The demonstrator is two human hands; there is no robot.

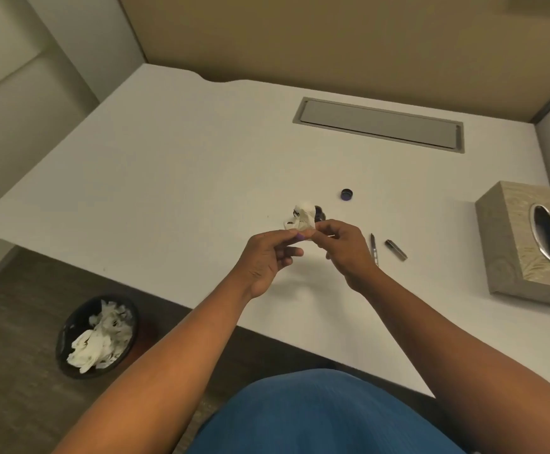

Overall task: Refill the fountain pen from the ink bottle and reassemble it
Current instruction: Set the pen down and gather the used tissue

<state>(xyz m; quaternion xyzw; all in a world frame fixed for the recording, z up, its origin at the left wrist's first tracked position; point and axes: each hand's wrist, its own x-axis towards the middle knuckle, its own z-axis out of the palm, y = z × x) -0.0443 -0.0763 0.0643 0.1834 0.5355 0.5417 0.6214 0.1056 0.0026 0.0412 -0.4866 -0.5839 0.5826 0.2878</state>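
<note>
You look to be wiping ink off a small part of the pen, so keep the tissue (303, 217) wrapped snug round it and draw it through in one slow pull, turning to a clean patch each pass; it is already blotted dark in places. Work right above the ink bottle (320, 213) as you are, but mind your knuckles: the bottle stands uncapped just behind your fingers and a nudge would tip it.

Your left hand (267, 257) has its fingers curled in, thumb and forefinger pinching the lower edge of the tissue; one fingertip shows a purple stain. Your right hand (342, 247) is likewise curled, pinching the tissue from the other side. Whether the nib section sits inside the fold I cannot tell, since the tissue and your fingers hide it.

The bottle's cap (347, 194) lies beyond and to the right of the bottle, well apart. A slim pen piece (374, 249) lies to the right of the bottle, just beside your right wrist, and a shorter dark piece (395, 250) a little further right. Those still wait to be screwed together, so the job seems past filling and short of reassembly
</note>
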